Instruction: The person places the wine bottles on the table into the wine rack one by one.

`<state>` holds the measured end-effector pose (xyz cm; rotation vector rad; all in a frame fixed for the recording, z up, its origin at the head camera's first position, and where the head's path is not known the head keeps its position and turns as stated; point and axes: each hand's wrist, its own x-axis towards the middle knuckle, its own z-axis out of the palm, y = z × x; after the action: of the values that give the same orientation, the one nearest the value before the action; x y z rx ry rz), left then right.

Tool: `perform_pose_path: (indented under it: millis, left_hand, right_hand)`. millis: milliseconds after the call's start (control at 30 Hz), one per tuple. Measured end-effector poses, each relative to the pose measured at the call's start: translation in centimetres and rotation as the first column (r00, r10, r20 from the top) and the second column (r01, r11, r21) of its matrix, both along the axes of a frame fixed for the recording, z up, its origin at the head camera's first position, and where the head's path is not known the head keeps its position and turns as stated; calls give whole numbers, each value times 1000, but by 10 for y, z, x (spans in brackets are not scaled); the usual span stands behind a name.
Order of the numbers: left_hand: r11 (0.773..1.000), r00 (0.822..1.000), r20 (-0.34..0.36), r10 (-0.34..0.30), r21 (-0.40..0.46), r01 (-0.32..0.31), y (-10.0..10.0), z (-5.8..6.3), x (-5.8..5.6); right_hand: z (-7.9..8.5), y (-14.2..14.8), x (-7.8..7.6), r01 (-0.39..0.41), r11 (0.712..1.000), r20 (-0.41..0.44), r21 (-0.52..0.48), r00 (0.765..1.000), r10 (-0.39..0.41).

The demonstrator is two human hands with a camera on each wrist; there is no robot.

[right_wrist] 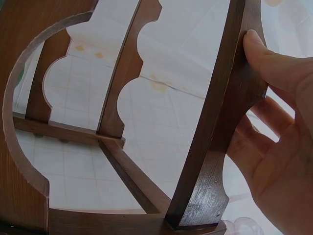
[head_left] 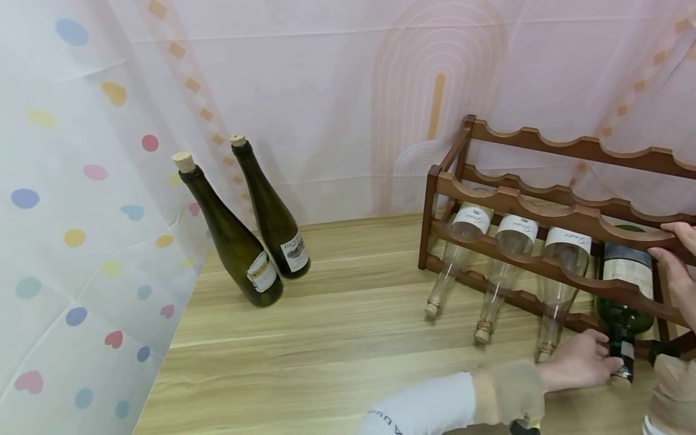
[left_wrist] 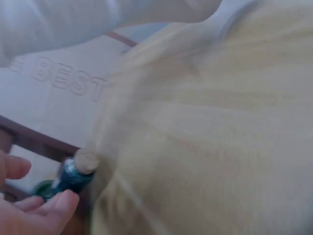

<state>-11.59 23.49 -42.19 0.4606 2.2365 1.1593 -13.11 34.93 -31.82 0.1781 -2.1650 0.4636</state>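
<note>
A green wine bottle with a dark neck and a cork lies in the lower tier of a brown wooden wine rack. Beside that neck is my left hand, its fingertips close to or touching it. In the left wrist view, a gap shows between the loosely spread digits, near the corked bottle neck. My right hand grips the rack's upper front rail, thumb on one side and fingers on the other. Part of this hand is cut off in the head view.
Three clear corked bottles with white labels lie left of the green one in the rack. Two dark corked bottles stand upright at the table's back left. A patterned curtain hangs behind.
</note>
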Motion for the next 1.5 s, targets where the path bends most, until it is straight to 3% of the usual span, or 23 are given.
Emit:
perform_pose_path:
  millis: [133,200,300,400,500,600,667,767,800,833,867,900,1000,1067,1133,1167,1200,1233,1267,1333,1367,1500]
  left_hand:
    - [996,991,-114,-65,47,70,-21,10,-3]
    - [991,983,-170,-68,104,87,-35,15,-7]
    - [978,966,-258,-19,196,71,-58,22,-18]
    - [949,944,-322,72,313,35,-83,32,-32]
    - [908,885,-428,183,418,15,-112,43,-47]
    - [858,771,-545,330,514,-4,-147,55,-63]
    - [824,671,-595,443,564,-44,-173,62,-73]
    - [759,451,-649,612,643,-104,-217,71,-87]
    - [731,362,-654,664,670,-128,-232,73,-92]
    - [706,258,-661,704,692,-151,-247,75,-96]
    - [679,134,-665,734,715,-168,-261,78,-100]
    - [650,25,-658,753,736,-189,-275,82,-103]
    - [565,-247,-608,755,793,-226,-316,92,-112]
    - [506,-383,-572,726,820,-266,-343,98,-115]
    - [444,-465,-552,693,834,-328,-369,102,-117]
    - [413,-490,-550,676,834,-366,-381,102,-118]
    - [381,-501,-555,664,828,-411,-392,102,-119]
    - [351,-498,-563,659,816,-459,-403,101,-120]
    - [324,-482,-580,657,795,-513,-412,100,-121]
    - [288,-439,-602,667,752,-593,-429,95,-125]
    - [275,-404,-608,683,726,-630,-437,93,-126]
    - [249,-286,-576,765,675,-694,-458,84,-132]
  right_hand:
    - [-6,3,-1,-3,1000,11,-10,1000,3]
    - [-14,11,-5,7,1000,36,-26,999,-6]
    - [-32,34,-17,29,999,53,-14,998,-28]
    - [-46,53,-27,30,1000,49,-1,998,-30]
    - [-45,52,-27,21,1000,44,-11,999,-20]
    - [-30,33,-18,15,999,39,-33,999,-14]
    - [-19,18,-11,12,999,23,-38,1000,-12]
    - [-6,2,-3,16,999,1,-32,1000,-16]
    - [-3,-1,-1,16,1000,-6,-27,1000,-16]
    - [-1,-3,0,16,1000,-12,-17,1000,-16]
    - [1,-5,1,16,1000,-17,-7,1000,-16]
    - [2,-5,2,18,1000,-16,5,1000,-18]
    - [0,-3,2,18,1000,7,4,1000,-18]
    - [-7,4,-1,24,1000,34,-18,999,-24]
    - [-19,16,-7,34,999,58,-39,998,-32]
    - [-26,24,-12,44,998,68,-41,997,-41]
    - [-33,33,-16,50,998,73,-43,996,-47]
    - [-41,42,-21,55,998,75,-42,996,-52]
    - [-48,51,-25,57,998,74,-39,996,-54]
    - [-60,65,-33,62,998,72,-32,996,-60]
    - [-63,69,-35,61,998,72,-35,996,-58]
    - [-67,74,-38,50,999,59,-23,997,-48]
